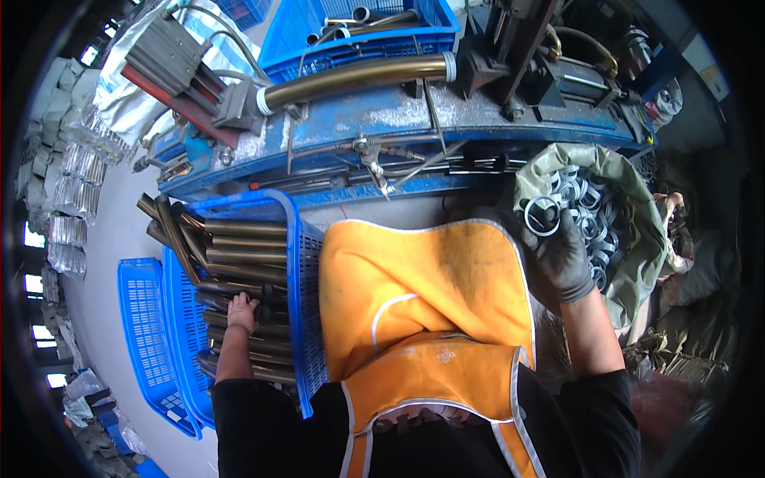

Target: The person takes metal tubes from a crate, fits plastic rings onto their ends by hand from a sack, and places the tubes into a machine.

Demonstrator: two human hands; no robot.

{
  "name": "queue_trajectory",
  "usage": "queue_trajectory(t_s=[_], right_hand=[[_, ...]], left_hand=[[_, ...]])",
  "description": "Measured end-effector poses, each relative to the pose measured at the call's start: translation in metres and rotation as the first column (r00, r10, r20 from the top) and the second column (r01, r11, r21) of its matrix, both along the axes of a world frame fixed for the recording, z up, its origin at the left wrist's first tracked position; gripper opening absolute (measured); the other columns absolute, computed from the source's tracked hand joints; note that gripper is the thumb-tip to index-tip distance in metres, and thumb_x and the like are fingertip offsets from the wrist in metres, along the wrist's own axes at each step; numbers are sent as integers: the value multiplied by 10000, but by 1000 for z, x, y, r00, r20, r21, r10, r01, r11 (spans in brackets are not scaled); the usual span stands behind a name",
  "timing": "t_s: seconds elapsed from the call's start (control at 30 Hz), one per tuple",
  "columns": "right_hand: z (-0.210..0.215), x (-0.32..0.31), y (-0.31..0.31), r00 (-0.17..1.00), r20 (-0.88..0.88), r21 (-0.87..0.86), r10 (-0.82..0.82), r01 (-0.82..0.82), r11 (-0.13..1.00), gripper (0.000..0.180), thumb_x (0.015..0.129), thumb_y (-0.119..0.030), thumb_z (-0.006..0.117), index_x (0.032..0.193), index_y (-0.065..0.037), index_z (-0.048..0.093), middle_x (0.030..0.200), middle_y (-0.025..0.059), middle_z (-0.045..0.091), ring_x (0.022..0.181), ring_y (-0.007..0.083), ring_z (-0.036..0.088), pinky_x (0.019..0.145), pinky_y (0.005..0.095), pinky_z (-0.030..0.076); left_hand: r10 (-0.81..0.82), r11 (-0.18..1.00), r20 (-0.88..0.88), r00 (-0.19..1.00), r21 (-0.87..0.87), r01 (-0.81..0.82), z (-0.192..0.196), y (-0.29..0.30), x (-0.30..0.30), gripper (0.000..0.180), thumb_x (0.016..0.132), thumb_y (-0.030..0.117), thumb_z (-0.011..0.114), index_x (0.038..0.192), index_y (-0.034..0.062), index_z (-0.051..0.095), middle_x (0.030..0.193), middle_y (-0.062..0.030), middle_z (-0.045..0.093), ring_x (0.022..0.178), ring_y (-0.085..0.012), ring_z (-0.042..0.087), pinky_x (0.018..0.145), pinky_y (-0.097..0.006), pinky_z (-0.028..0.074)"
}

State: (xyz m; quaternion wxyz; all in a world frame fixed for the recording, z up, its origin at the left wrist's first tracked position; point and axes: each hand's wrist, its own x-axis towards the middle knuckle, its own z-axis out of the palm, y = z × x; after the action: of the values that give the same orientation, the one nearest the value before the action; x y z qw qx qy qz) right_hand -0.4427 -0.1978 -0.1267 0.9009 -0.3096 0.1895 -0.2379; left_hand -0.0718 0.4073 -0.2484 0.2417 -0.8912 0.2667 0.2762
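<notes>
Left hand, bare, laid on a stack of long bronze-coloured metal tubes inside a blue plastic lattice crate; fingers curled over one smooth, dull-gleaming tube at the near part of the stack, grip closing on it. Tubes round in section, lying roughly side by side, some ends bent and poking out past the far-left corner of the crate.

Right hand, in a dark grey knitted glove, grip pinching a shiny steel ring at the mouth of a crumpled grey-green woven sack. Sack full of more bright metal rings, tangled and overlapping.

Between the two arms, an orange apron with pale piping, smooth and slightly glossy, covering the lap and hiding whatever lies below.

Straight ahead, a blue-painted machine bed, chipped and dusted white, with one bronze tube clamped across it between white collars. Behind that, another blue crate holding short pipe pieces. Thin steel rods and a lever hanging along the front edge of the machine.

Far left on the grey floor, two more blue crates, nested against the first one.
</notes>
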Motion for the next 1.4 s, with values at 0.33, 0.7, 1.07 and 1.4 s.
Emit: queue_trajectory(t_s=[0.33, 0.7, 1.07, 1.4], right_hand=[[27, 48, 36, 995, -93, -253, 26, -49, 966, 643, 883, -340, 762, 1357, -39, 450, 1143, 77, 606, 968, 151, 603, 901, 348, 512], [44, 65, 85, 938, -293, -879, 186, -341, 335, 580, 815, -210, 793, 1315, -40, 553, 1185, 133, 585, 1102, 254, 588, 964, 345, 472], [24, 78, 114, 960, -281, -934, -13, -270, 233, 161, 946, -154, 561, 1049, -31, 570, 905, 186, 584, 826, 391, 623, 723, 414, 504], [11, 84, 111, 961, -272, -816, 60, -263, 515, 183, 978, -187, 576, 1037, -13, 590, 916, 131, 601, 800, 211, 609, 760, 341, 498]], left_hand=[[7, 438, 265, 964, -868, 235, 151, -213, -52, 588, 734, 236, 825, 1213, 42, 545, 1101, -181, 580, 1012, -392, 604, 856, -459, 514], [-421, 463, -168, 891, -885, 51, 188, -333, -157, 595, 712, 350, 848, 1146, 33, 593, 1048, -169, 641, 944, -370, 656, 819, -433, 542], [-409, 541, -90, 908, -825, 162, 161, -348, -167, 513, 702, 356, 827, 1017, 37, 580, 942, -179, 667, 892, -387, 658, 788, -465, 540], [-379, 523, -10, 925, -827, 205, 164, -353, -169, 570, 681, 359, 859, 1082, 44, 604, 1007, -158, 677, 933, -359, 662, 814, -440, 538]])
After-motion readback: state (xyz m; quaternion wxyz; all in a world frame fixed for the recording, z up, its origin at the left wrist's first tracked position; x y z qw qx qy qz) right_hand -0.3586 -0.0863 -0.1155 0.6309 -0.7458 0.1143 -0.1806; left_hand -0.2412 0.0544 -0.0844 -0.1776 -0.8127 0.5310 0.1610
